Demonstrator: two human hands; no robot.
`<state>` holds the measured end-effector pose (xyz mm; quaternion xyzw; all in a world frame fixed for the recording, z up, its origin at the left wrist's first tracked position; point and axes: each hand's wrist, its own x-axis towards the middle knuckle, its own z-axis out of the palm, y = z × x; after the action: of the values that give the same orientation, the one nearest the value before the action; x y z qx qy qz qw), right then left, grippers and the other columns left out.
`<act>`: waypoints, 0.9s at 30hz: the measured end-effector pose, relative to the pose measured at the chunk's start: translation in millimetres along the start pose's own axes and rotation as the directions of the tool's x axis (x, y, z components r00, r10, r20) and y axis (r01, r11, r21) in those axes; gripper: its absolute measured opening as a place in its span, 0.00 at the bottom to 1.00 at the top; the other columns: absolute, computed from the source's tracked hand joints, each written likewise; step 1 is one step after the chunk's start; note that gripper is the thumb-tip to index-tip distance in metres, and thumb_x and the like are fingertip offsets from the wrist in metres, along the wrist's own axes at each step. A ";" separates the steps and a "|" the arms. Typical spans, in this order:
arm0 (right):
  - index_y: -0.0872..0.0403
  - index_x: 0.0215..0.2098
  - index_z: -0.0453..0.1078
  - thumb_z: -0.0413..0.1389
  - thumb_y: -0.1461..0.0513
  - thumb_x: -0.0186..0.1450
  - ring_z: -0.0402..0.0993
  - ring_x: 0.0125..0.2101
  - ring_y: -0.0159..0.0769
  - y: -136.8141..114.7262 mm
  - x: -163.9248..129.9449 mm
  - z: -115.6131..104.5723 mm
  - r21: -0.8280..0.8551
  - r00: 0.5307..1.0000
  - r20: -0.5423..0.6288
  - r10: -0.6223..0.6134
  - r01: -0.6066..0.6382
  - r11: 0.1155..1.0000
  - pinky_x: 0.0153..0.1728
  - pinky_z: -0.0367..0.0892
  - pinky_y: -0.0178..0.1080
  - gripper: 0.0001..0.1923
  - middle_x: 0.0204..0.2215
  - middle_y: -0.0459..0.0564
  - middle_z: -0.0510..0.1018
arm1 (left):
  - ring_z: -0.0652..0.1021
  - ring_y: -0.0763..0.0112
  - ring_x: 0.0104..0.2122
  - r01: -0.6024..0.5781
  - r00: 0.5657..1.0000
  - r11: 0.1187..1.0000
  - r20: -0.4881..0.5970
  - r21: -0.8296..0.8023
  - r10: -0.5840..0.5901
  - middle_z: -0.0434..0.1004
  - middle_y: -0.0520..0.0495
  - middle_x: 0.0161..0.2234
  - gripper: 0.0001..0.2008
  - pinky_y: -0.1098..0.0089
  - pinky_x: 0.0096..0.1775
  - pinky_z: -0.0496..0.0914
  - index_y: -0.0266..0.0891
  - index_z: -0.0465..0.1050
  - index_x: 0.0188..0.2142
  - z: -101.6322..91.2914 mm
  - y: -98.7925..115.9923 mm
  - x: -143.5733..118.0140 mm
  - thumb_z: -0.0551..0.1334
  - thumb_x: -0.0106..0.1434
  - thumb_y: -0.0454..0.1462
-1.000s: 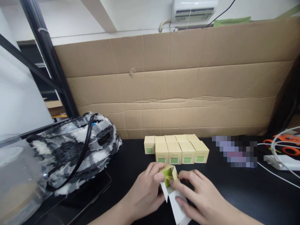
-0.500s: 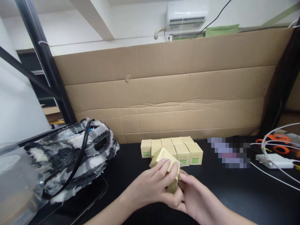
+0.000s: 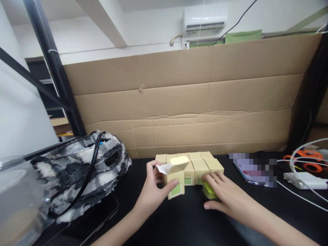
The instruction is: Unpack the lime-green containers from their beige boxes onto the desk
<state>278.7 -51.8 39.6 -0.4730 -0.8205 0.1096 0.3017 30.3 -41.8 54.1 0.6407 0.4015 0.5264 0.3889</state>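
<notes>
- Fingers [image 3: 151,166] of L hand [image 3: 151,189] wrap the L side of an open carton [image 3: 174,177], thumb pressed on its front by the green label [image 3: 177,190].
- R hand [image 3: 227,193]: fingers curled over a lime-green item [image 3: 209,191], thumb low near its base; blurred, so can't tell if thumb touches or if item sits on the table.
- Open carton: pale-yellow thin card, boxy, slightly tilted, in front of the L end of the closed cartons [image 3: 201,165]. Lid flap [image 3: 182,164] raised, white inner flap [image 3: 164,168] sticking out L; inside hidden at this angle.
- Lime-green item: rounded, darker below, just R of open carton.
- Closed cartons: same card, square-edged, packed touching in 2 rows; contents hidden.
- Blk table [image 3: 194,222] under all of it, smooth.
- L: patchwork bag [image 3: 112,171], blk/gray/white, ragged tufts, w/ smooth blk strap [image 3: 93,164] across.
- Far L: translucent plastic tub [image 3: 15,188], beige stuff [image 3: 15,218] seen thru lower wall.
- R: flat slab [image 3: 252,169], mostly pixelated; then white plastic adapter [image 3: 304,180], thin white cables [image 3: 296,193], orange loop-shaped handles [image 3: 315,155].
- Rear: corrugated cardboard sheet [image 3: 179,102], creased crosswise; white AC unit [image 3: 205,17] above.
</notes>
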 end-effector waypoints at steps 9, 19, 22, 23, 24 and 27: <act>0.56 0.55 0.61 0.55 0.65 0.61 0.74 0.46 0.49 -26.3 -15.3 24.4 -0.550 0.747 -0.104 -0.657 0.507 0.663 0.43 0.74 0.50 0.23 0.47 0.61 0.77 | 0.79 0.62 0.42 0.469 0.882 0.761 0.287 -0.449 -0.375 0.74 0.35 0.47 0.20 0.58 0.45 0.73 0.40 0.52 0.41 24.3 7.6 -25.9 0.62 0.60 0.43; 0.60 0.43 0.68 0.44 0.69 0.68 0.69 0.53 0.46 -33.7 -20.8 24.5 -0.597 0.660 -0.116 -0.742 0.551 0.583 0.46 0.74 0.43 0.12 0.48 0.62 0.77 | 0.80 0.64 0.33 0.633 0.774 0.599 0.395 -0.490 -0.495 0.77 0.37 0.37 0.18 0.62 0.38 0.74 0.31 0.58 0.49 24.5 13.8 -27.7 0.60 0.63 0.38; 0.56 0.34 0.70 0.41 0.71 0.68 0.76 0.46 0.42 -41.8 -19.8 17.6 -0.660 0.554 -0.162 -0.816 0.554 0.507 0.45 0.74 0.42 0.16 0.40 0.55 0.82 | 0.80 0.62 0.35 0.600 0.800 0.629 0.382 -0.494 -0.463 0.75 0.34 0.44 0.21 0.59 0.40 0.74 0.32 0.59 0.49 23.9 15.1 -28.4 0.63 0.61 0.40; 0.54 0.30 0.69 0.40 0.71 0.68 0.78 0.42 0.39 -44.9 -19.9 15.1 -0.674 0.525 -0.176 -0.833 0.552 0.491 0.45 0.74 0.40 0.18 0.37 0.51 0.83 | 0.80 0.62 0.35 0.599 0.801 0.634 0.381 -0.489 -0.462 0.75 0.33 0.46 0.22 0.59 0.41 0.73 0.32 0.60 0.49 24.0 15.4 -28.8 0.63 0.61 0.41; 0.52 0.26 0.68 0.40 0.71 0.68 0.80 0.39 0.36 -48.2 -20.2 12.3 -0.682 0.501 -0.190 -0.844 0.551 0.481 0.43 0.75 0.38 0.20 0.34 0.47 0.84 | 0.80 0.62 0.36 0.610 0.792 0.629 0.393 -0.482 -0.466 0.74 0.32 0.46 0.22 0.59 0.41 0.73 0.31 0.61 0.49 24.2 15.6 -29.2 0.62 0.61 0.43; 0.50 0.21 0.63 0.39 0.70 0.69 0.81 0.34 0.33 -58.9 -21.4 3.7 -0.674 0.478 -0.171 -0.862 0.582 0.456 0.39 0.75 0.33 0.22 0.31 0.40 0.84 | 0.80 0.63 0.36 0.660 0.751 0.591 0.424 -0.463 -0.507 0.75 0.30 0.45 0.24 0.62 0.42 0.73 0.28 0.64 0.48 25.9 14.9 -30.2 0.59 0.62 0.48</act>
<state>242.5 -100.6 55.6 -0.1326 -0.8312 -0.3905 0.3729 53.7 -77.3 53.2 0.3787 0.3552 0.3806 0.7652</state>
